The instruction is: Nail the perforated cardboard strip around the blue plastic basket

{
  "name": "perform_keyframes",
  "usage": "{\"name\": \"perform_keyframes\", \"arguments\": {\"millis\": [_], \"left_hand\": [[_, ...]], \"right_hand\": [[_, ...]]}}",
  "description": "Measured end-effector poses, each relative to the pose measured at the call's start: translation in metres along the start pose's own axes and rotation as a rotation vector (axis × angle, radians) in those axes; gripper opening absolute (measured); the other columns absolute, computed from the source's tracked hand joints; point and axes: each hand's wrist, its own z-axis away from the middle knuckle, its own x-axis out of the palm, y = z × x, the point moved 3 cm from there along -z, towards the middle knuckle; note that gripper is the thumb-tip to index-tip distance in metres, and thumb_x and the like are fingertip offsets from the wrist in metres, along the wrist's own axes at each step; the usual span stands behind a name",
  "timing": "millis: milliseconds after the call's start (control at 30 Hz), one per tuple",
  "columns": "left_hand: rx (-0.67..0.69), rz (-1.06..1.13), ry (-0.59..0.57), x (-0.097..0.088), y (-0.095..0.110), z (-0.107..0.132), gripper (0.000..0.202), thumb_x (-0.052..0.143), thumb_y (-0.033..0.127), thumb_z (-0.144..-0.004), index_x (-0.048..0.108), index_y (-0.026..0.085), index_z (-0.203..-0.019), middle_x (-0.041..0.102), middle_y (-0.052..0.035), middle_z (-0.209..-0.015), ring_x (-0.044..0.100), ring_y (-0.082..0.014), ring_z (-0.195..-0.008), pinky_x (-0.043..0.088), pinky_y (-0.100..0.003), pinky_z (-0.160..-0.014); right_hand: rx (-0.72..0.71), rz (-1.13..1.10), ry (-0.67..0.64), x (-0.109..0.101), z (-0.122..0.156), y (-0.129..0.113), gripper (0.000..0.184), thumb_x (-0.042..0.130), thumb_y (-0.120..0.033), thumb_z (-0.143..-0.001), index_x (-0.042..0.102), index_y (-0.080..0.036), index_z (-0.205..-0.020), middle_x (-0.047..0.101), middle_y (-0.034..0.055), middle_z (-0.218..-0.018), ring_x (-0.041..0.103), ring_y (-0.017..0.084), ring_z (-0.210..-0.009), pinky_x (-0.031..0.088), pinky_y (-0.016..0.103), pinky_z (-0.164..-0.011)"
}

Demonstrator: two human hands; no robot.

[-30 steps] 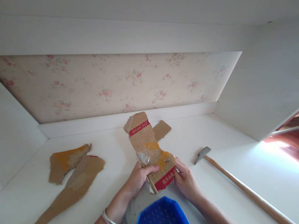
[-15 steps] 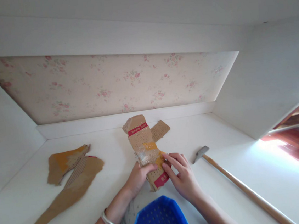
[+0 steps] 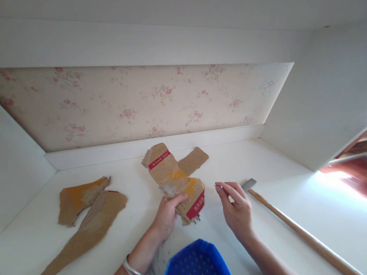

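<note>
My left hand (image 3: 167,218) is closed on a bent strip of cardboard (image 3: 165,170), thumb on top and fingers underneath. The strip is full of small holes, with red and yellow print and a shiny patch in the middle. Thin dark nail tips poke out at its lower edge. To the right, clear of the cardboard, my right hand (image 3: 236,206) pinches a small thin nail (image 3: 218,186) between thumb and forefinger. Below both hands stands a blue plastic basket (image 3: 196,258) with holes in its bottom. Thin slivers, probably nails, lie scattered beside it.
A hammer (image 3: 297,226) with a long wooden handle lies at the right. A smaller perforated cardboard piece (image 3: 195,159) rests behind the strip. Torn cardboard (image 3: 94,225) lies at the left. White panels enclose the white surface, with floral wallpaper (image 3: 154,105) at the back.
My right hand has come away from the cardboard to the right with a nail in its pinch. In my left hand the strip has tilted and shifted slightly left at its far end.
</note>
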Motion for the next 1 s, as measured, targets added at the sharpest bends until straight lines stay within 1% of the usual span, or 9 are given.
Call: {"name": "perform_keyframes", "arguments": {"millis": [67,167,267,367,500,667,833,933,1000], "left_hand": [[-0.02,0.178,0.086,-0.004,0.005,-0.002,0.026,0.071,0.013,-0.074,0.069,0.008,-0.1,0.076,-0.0132,-0.095,0.073,-0.0231,-0.079,0.058,-0.032,-0.071],[0.042,0.401,0.161,-0.011,0.016,-0.005,0.015,0.065,0.008,-0.079,0.069,0.011,-0.093,0.077,-0.0084,-0.088,0.071,-0.016,-0.068,0.055,-0.024,-0.058],[0.097,0.46,0.171,-0.014,0.023,-0.006,0.015,0.061,0.006,-0.082,0.069,0.014,-0.091,0.077,-0.0047,-0.086,0.069,-0.012,-0.063,0.052,-0.02,-0.051],[0.089,0.453,0.157,-0.013,0.022,-0.005,0.015,0.06,0.004,-0.082,0.069,0.012,-0.092,0.077,-0.0081,-0.091,0.071,-0.014,-0.068,0.054,-0.022,-0.056],[0.063,0.447,0.13,-0.009,0.021,-0.004,0.014,0.059,0.003,-0.083,0.069,0.011,-0.09,0.077,-0.0101,-0.09,0.071,-0.0158,-0.068,0.055,-0.023,-0.056],[0.055,0.434,0.131,-0.007,0.022,-0.003,0.012,0.059,0.004,-0.083,0.068,0.011,-0.087,0.077,-0.0091,-0.083,0.07,-0.0157,-0.061,0.051,-0.022,-0.048],[0.059,0.422,0.148,-0.007,0.021,-0.003,0.014,0.058,0.002,-0.083,0.069,0.011,-0.086,0.077,-0.0084,-0.081,0.071,-0.0158,-0.062,0.055,-0.022,-0.054],[0.054,0.401,0.143,-0.007,0.021,-0.004,0.014,0.059,0.003,-0.083,0.069,0.009,-0.09,0.077,-0.0103,-0.085,0.072,-0.0164,-0.065,0.057,-0.023,-0.058],[0.052,0.387,0.144,-0.007,0.02,-0.003,0.015,0.06,0.004,-0.083,0.07,0.009,-0.093,0.077,-0.0109,-0.087,0.072,-0.0168,-0.067,0.057,-0.023,-0.06]], "right_hand": [[-0.011,0.01,-0.147,0.006,0.002,0.006,0.017,0.054,-0.022,-0.097,0.071,-0.021,-0.098,0.067,0.0058,-0.094,0.065,0.018,-0.082,0.052,0.028,-0.072],[-0.094,0.014,-0.387,0.015,0.009,0.007,0.018,0.056,-0.021,-0.095,0.073,-0.025,-0.099,0.072,0.0039,-0.097,0.068,0.018,-0.084,0.053,0.027,-0.075],[-0.218,0.085,-0.643,0.021,0.016,0.002,0.026,0.055,-0.014,-0.094,0.073,-0.028,-0.105,0.075,0.0028,-0.101,0.068,0.02,-0.089,0.053,0.031,-0.079],[-0.272,0.179,-0.775,0.022,0.02,-0.001,0.037,0.05,-0.003,-0.09,0.072,-0.026,-0.109,0.074,0.0043,-0.108,0.065,0.022,-0.095,0.052,0.034,-0.085],[-0.248,0.189,-0.798,0.021,0.021,-0.002,0.046,0.048,0.002,-0.082,0.072,-0.024,-0.111,0.073,0.0041,-0.111,0.062,0.022,-0.097,0.051,0.034,-0.088],[-0.18,0.169,-0.768,0.022,0.023,-0.001,0.041,0.049,-0.002,-0.084,0.07,-0.023,-0.113,0.072,0.0052,-0.107,0.061,0.021,-0.097,0.051,0.032,-0.088],[-0.129,0.193,-0.743,0.023,0.023,-0.001,0.043,0.049,0.0,-0.081,0.071,-0.021,-0.111,0.071,0.0067,-0.107,0.061,0.022,-0.097,0.051,0.033,-0.089],[-0.114,0.209,-0.714,0.025,0.023,-0.005,0.037,0.045,-0.006,-0.089,0.07,-0.02,-0.113,0.07,0.0086,-0.102,0.061,0.022,-0.093,0.051,0.034,-0.088],[-0.105,0.242,-0.685,0.026,0.023,-0.008,0.029,0.045,-0.019,-0.097,0.07,-0.02,-0.112,0.069,0.009,-0.097,0.061,0.022,-0.089,0.05,0.036,-0.085]]}}
